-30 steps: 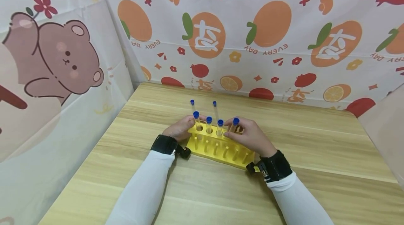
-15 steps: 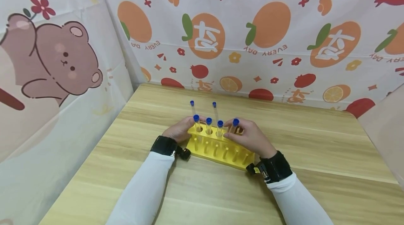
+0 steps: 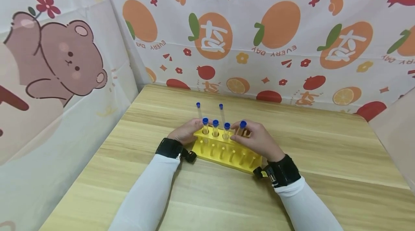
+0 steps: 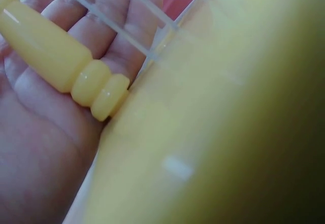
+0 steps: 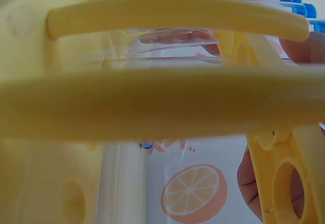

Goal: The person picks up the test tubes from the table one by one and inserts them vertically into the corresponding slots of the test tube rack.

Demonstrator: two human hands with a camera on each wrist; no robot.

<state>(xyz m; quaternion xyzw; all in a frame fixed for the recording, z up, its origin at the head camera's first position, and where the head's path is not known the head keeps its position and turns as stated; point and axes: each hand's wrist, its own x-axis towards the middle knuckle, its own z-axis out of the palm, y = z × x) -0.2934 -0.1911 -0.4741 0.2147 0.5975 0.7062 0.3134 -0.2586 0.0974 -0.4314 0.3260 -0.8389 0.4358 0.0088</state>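
A yellow test tube rack (image 3: 227,162) stands on the table, with pegs along its front. My left hand (image 3: 186,132) holds its left end, palm beside the yellow end post (image 4: 56,51). The thumb lies close to the leftmost blue-capped test tube (image 3: 205,126). Two further tubes, a second test tube (image 3: 215,129) and a third test tube (image 3: 226,131), stand in holes to its right. My right hand (image 3: 257,137) pinches a fourth test tube (image 3: 241,128), slightly tilted, over the rack's right half. Its lower part is hidden by my fingers.
Behind the rack, two more blue-capped tubes, a left one (image 3: 199,110) and a right one (image 3: 222,112), point away from me, their near ends hidden. The wooden table (image 3: 324,144) meets a fruit-print cloth (image 3: 243,36) at the back and a bear-print cloth (image 3: 113,108) at left.
The leftmost test tube has sunk lower in the rack and swung upright, its cap shifting right. My left thumb has moved slightly with it. My right hand stays almost still on its tube.
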